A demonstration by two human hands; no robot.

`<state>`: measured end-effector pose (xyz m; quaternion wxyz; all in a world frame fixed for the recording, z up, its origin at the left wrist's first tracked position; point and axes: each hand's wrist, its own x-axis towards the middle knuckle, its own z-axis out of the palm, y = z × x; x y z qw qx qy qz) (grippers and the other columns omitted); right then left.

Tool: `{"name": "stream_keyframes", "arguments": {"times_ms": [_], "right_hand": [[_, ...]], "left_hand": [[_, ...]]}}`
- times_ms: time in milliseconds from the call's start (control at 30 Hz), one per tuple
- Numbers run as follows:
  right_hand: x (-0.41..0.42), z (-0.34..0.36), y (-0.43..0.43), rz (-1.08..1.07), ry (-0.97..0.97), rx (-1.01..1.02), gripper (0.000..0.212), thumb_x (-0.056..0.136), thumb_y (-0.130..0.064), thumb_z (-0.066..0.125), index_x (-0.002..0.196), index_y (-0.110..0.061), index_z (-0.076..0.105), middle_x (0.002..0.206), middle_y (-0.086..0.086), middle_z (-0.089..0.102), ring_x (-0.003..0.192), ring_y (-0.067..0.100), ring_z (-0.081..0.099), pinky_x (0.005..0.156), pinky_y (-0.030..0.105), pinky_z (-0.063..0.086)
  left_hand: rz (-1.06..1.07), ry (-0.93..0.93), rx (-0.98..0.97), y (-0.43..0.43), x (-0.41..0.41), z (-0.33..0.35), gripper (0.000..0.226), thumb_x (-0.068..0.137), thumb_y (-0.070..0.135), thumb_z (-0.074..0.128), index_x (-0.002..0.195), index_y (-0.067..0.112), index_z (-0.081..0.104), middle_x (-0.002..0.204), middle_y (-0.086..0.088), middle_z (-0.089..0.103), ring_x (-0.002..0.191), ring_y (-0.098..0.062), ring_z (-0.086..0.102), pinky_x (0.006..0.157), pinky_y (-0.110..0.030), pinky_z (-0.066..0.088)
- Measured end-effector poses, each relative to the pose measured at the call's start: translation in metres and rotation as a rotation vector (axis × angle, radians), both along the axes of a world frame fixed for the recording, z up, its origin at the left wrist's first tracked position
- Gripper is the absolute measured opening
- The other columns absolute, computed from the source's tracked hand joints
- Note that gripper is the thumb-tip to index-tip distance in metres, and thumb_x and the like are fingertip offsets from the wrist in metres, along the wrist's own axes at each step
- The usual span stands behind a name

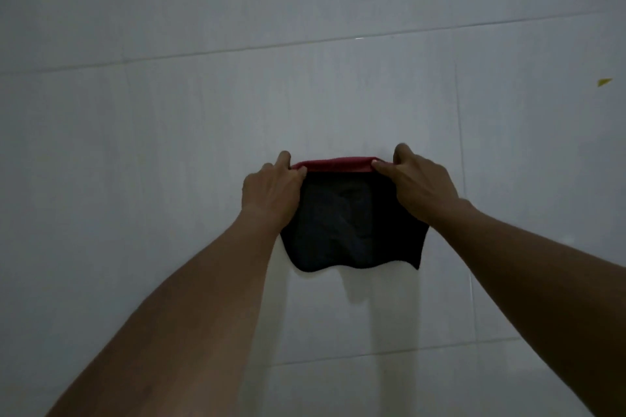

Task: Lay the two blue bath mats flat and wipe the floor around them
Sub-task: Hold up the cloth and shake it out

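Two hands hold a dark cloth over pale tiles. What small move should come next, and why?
Probably lower the cloth to the tiled floor and start wiping. The left hand and right hand each pinch an end of its red top edge, and the dark body sags loose below, apparently not yet pressed down.

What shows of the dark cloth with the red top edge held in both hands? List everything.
The dark cloth with a red top edge looks soft and near-black, with faint creases; a red band runs along its far edge. The left hand and right hand each pinch one upper corner, pulling that edge taut. The rest spreads toward the person, its lower edge wavy, casting a shadow on the white tiled floor. Whether it touches the floor cannot be told.
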<state>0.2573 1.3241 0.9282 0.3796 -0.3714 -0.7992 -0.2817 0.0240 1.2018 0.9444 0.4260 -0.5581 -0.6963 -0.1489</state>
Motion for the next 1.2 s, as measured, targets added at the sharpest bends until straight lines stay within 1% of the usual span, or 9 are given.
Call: {"name": "stream_keyframes", "arguments": {"times_ms": [100,267,400,533,733,933,1067,1133,1200], "right_hand": [[-0.004,-0.038,0.006,-0.037,0.008,-0.034,0.061,0.097,-0.028,0.059,0.152,-0.029,0.034,0.104,0.01,0.046,0.071,0.02,0.043,0.054,0.032,0.04],[-0.019,-0.087,0.0,0.038,0.097,-0.136,0.069,0.09,-0.022,0.066,0.152,-0.024,0.038,0.097,0.007,0.048,0.065,0.018,0.042,0.051,0.028,0.034],[-0.028,-0.095,-0.004,0.055,0.117,-0.221,0.069,0.093,-0.019,0.06,0.155,-0.028,0.03,0.094,0.001,0.038,0.067,0.019,0.045,0.054,0.031,0.04],[-0.026,-0.092,-0.007,0.09,0.145,-0.274,0.064,0.097,-0.017,0.053,0.155,-0.028,0.03,0.094,0.0,0.042,0.069,0.02,0.049,0.056,0.033,0.047],[-0.022,-0.092,-0.014,0.075,0.145,-0.313,0.066,0.098,-0.017,0.051,0.157,-0.028,0.023,0.096,0.001,0.044,0.071,0.021,0.05,0.056,0.032,0.044],[-0.015,-0.098,-0.019,0.121,0.165,-0.354,0.062,0.104,-0.029,0.043,0.159,-0.031,0.015,0.1,0.005,0.05,0.076,0.023,0.056,0.067,0.043,0.057],[-0.014,-0.106,-0.023,0.154,0.203,-0.366,0.06,0.104,-0.032,0.039,0.159,-0.031,0.014,0.099,0.006,0.052,0.075,0.023,0.056,0.065,0.042,0.055],[-0.014,-0.108,-0.023,0.171,0.221,-0.374,0.06,0.104,-0.032,0.039,0.159,-0.031,0.013,0.101,0.008,0.053,0.076,0.023,0.056,0.067,0.044,0.056],[-0.014,-0.109,-0.025,0.183,0.226,-0.37,0.06,0.105,-0.034,0.038,0.159,-0.031,0.012,0.105,0.009,0.054,0.08,0.024,0.057,0.071,0.045,0.057]], "left_hand": [[-0.04,-0.007,-0.002,0.008,-0.001,-0.03,0.045,0.097,0.019,0.053,0.142,0.025,0.053,0.117,-0.005,0.05,0.091,-0.027,0.061,0.06,-0.037,0.038],[-0.099,-0.051,-0.1,0.011,0.001,-0.081,0.046,0.097,0.028,0.053,0.143,0.033,0.054,0.108,-0.003,0.056,0.088,-0.031,0.067,0.061,-0.035,0.04],[-0.15,-0.149,-0.175,0.013,0.008,-0.103,0.043,0.098,0.027,0.048,0.14,0.032,0.057,0.107,-0.004,0.058,0.091,-0.034,0.067,0.07,-0.038,0.046],[-0.197,-0.183,-0.177,0.012,0.009,-0.104,0.046,0.096,0.025,0.049,0.141,0.032,0.057,0.109,-0.004,0.06,0.091,-0.033,0.067,0.076,-0.039,0.053],[-0.176,-0.195,-0.206,0.008,0.007,-0.103,0.056,0.097,0.026,0.05,0.152,0.035,0.044,0.117,-0.005,0.061,0.101,-0.032,0.066,0.082,-0.039,0.053],[-0.211,-0.247,-0.242,0.009,0.008,-0.112,0.065,0.098,0.026,0.051,0.159,0.035,0.03,0.128,-0.004,0.064,0.109,-0.029,0.064,0.087,-0.039,0.055],[-0.285,-0.27,-0.244,0.006,0.014,-0.119,0.062,0.099,0.025,0.053,0.157,0.029,0.033,0.125,-0.006,0.067,0.103,-0.029,0.067,0.082,-0.04,0.056],[-0.293,-0.277,-0.23,0.007,0.017,-0.12,0.059,0.098,0.024,0.053,0.154,0.026,0.034,0.117,-0.006,0.069,0.094,-0.028,0.068,0.076,-0.039,0.056],[-0.28,-0.305,-0.234,0.006,0.021,-0.118,0.061,0.097,0.024,0.052,0.153,0.023,0.027,0.107,-0.006,0.069,0.083,-0.027,0.067,0.072,-0.042,0.058]]}}
